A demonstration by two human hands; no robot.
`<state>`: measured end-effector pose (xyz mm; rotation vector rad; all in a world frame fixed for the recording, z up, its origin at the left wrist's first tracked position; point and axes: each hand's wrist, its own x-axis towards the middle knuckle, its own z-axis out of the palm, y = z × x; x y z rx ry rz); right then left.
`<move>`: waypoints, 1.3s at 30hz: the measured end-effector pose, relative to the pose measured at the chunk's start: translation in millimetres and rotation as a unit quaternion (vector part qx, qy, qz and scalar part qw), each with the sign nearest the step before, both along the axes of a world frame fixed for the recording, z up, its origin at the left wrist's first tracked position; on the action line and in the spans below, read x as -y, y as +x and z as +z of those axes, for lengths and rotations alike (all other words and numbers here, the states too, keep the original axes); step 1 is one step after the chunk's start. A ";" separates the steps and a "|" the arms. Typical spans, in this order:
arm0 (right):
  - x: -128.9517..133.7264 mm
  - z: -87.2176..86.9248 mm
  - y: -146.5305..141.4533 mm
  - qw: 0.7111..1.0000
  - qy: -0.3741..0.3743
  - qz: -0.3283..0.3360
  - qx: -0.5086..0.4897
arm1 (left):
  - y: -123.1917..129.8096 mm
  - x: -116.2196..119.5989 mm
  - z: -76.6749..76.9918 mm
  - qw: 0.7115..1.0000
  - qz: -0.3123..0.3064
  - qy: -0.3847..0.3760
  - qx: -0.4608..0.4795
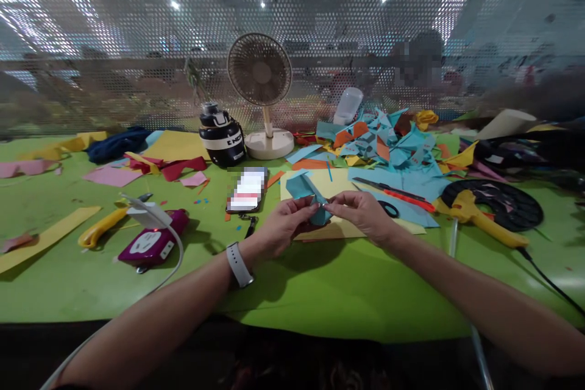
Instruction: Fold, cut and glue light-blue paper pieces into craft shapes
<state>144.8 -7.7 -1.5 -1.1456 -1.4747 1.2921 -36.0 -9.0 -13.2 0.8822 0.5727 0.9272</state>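
Both hands pinch one folded piece of blue paper (302,186) over the middle of the green table. My left hand (290,219), with a white watch at the wrist, grips its lower left side. The fingertips of my right hand (359,210) close on its right edge. An upper flap of the blue paper stands up and tilts to the left. Fingers hide part of the lower folds. Beneath the hands lie sheets of pale yellow paper (342,181) and a flat blue sheet (418,216).
A phone (247,190), black bottle (222,137) and fan (269,143) stand beyond my left hand. Blue paper pieces (388,143) are heaped behind. To the right are a utility knife (411,196) and yellow glue gun (484,219). A purple power strip (155,241) lies left, its white cable by my forearm.
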 end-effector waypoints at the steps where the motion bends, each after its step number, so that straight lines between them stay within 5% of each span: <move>1: 0.1 0.4 0.0 1.000 -0.001 -0.002 0.005 | 0.0 0.0 -0.2 1.000 0.001 -0.001 -0.001; 39: 6.0 4.9 -7.2 0.998 -0.021 -0.007 0.064 | 5.3 3.6 -1.8 0.996 0.058 -0.006 -0.072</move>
